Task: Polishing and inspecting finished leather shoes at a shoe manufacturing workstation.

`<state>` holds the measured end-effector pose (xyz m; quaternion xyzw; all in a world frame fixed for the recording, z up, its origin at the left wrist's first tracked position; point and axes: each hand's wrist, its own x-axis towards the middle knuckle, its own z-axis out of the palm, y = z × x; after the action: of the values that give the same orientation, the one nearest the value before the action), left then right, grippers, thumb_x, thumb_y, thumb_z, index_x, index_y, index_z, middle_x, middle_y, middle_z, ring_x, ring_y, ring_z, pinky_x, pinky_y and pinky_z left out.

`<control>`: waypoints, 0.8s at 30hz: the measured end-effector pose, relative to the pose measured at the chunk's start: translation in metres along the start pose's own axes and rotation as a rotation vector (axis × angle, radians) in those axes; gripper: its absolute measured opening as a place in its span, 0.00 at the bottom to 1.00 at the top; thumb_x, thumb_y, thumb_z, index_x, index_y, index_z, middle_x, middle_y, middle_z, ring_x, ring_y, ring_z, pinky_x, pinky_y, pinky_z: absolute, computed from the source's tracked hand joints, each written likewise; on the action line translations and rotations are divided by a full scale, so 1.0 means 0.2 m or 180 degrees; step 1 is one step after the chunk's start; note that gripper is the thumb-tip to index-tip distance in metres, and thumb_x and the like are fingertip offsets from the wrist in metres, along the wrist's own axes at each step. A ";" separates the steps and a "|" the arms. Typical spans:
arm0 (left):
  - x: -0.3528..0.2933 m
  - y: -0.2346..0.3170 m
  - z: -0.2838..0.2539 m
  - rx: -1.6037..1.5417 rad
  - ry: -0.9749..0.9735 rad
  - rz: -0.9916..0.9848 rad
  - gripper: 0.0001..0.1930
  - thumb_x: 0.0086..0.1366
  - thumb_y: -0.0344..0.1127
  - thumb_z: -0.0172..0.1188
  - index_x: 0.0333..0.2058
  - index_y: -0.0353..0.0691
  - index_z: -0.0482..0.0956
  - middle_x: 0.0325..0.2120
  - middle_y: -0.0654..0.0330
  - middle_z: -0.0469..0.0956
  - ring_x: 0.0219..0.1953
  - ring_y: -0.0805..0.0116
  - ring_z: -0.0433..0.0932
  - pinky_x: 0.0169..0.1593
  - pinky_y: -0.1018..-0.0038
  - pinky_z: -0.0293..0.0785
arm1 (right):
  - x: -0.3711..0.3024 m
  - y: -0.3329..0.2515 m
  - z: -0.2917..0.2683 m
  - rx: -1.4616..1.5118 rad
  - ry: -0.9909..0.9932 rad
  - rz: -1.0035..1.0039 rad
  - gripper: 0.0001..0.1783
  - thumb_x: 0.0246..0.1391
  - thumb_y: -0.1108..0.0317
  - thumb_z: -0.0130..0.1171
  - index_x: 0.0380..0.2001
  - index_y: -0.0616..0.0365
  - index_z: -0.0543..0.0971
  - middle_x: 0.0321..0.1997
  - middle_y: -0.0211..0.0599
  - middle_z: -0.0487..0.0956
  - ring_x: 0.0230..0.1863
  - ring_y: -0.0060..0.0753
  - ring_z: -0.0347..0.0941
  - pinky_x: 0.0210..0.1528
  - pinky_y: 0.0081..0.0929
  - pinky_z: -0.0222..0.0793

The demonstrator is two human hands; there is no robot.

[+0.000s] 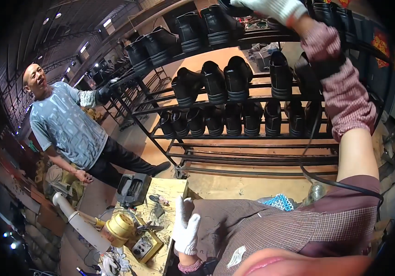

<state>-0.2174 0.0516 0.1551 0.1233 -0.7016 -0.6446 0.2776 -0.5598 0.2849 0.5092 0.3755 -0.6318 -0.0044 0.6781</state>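
Glossy black shoes (237, 79), heels outward, line the rack (259, 99) before you; your gloved right hand (271, 8) reaches to its top tier, grip impossible to tell, while your left hand (187, 232) spreads empty beside the worktop (172, 186).

- Shoes (238, 79): black, row after row as I look.
- Rack (234, 99): black too.
- Right glove (275, 10): white, reddish at the cuff.
- Left glove (186, 233): plain white.
- Sleeve cover (348, 94): fine pinkish check, crossed by a black band (334, 70).
- Apron (264, 230): brown, small pale check.
- Co-worker's shirt (68, 124): grey-blue, pale looping lines.
- Trousers (124, 158): black.
- Machine (119, 227): yellow.
- Pipe (83, 228): cream.
- Bench (170, 186): pale yellow.
- Bundle (280, 202): patterned blue and white.
- Poster (381, 46): red and gold.
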 end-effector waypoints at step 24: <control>-0.18 -0.13 -0.09 -0.0177 0.1133 -0.0218 0.39 0.67 0.28 0.62 0.72 0.33 0.52 0.66 0.51 0.65 0.67 0.59 0.66 0.67 0.66 0.63 | 0.08 -0.63 0.66 0.1922 0.0330 0.1162 0.27 0.52 0.61 0.66 0.55 0.56 0.78 0.48 0.43 0.83 0.45 0.39 0.81 0.51 0.32 0.76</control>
<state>-0.1828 0.0527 0.1208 0.2515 -0.6187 -0.6408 0.3786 -0.6117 0.1203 0.4486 0.4396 -0.6261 0.3229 0.5573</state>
